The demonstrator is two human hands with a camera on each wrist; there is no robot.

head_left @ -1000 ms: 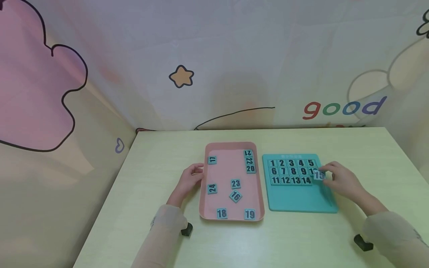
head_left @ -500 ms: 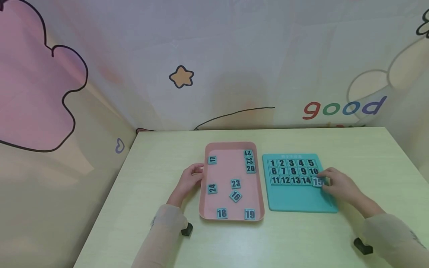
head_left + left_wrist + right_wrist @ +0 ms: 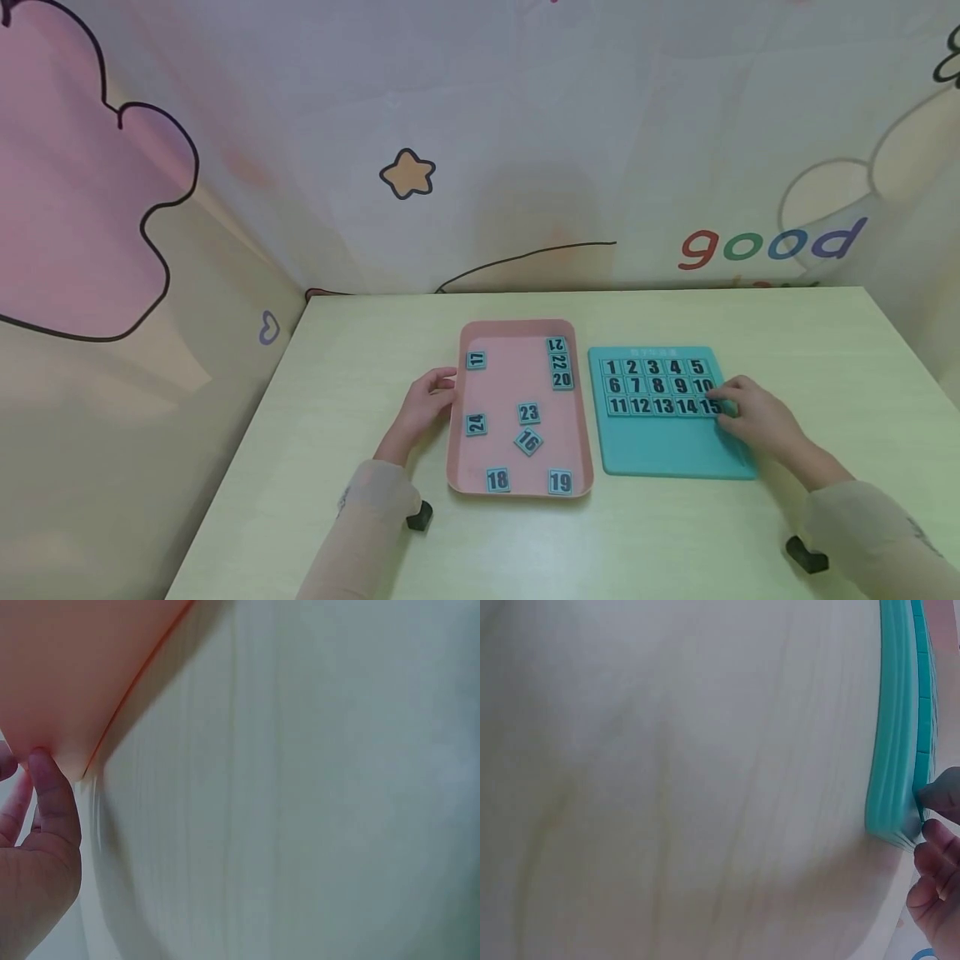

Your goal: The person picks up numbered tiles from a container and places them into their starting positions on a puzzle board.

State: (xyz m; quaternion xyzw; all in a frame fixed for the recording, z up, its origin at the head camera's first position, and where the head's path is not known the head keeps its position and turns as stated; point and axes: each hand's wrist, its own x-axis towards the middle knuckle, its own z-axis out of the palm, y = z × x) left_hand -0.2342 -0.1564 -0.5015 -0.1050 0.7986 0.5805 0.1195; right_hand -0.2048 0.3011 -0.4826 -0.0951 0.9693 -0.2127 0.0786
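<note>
A teal number board (image 3: 667, 446) lies right of a pink tray (image 3: 510, 375). Tiles 1 to 14 fill its top rows. Tile 15 (image 3: 709, 407) sits at the right end of the third row, and my right hand (image 3: 750, 412) pinches it with its fingertips. In the right wrist view the fingers (image 3: 934, 844) sit against the board's edge (image 3: 894, 720). My left hand (image 3: 427, 402) rests on the table and touches the tray's left rim; the left wrist view shows its thumb (image 3: 52, 795) against the tray wall (image 3: 67, 667). Loose tiles 16 (image 3: 528, 441), 17 (image 3: 476, 360) and 23 (image 3: 528, 412) lie in the tray.
Further tiles in the tray: 24 (image 3: 476, 424), 18 (image 3: 497, 479), 19 (image 3: 559, 482), and a stacked column 21, 22, 20 (image 3: 559, 363). The pale wooden table (image 3: 360, 350) is backed by printed cloth walls. The board's lower part holds no tiles.
My right hand has lowered tile 15 from above the board's right edge into the third row beside 14. The left hand has stayed at the tray rim.
</note>
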